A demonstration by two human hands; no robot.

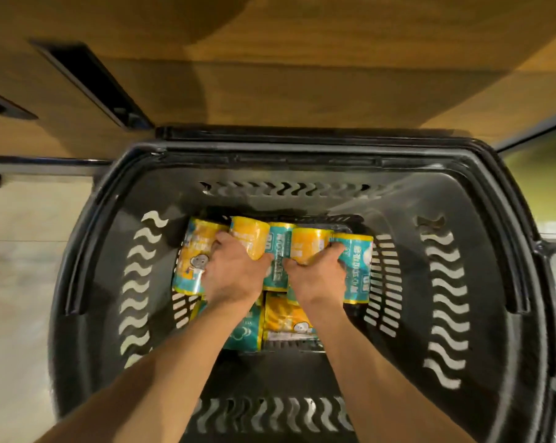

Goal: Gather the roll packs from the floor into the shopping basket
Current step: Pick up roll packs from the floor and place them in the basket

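Basket (481,251), black w/ slotted walls, sat on floor (24,282). Roll packs (279,257) lay along its far bottom edge, more nearer. Left hand (235,270) & right hand (318,273) each gripped packs, fingers curled round them.

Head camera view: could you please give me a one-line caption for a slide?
Both hands, left hand and right hand, grip yellow-and-teal roll packs low inside the black shopping basket.
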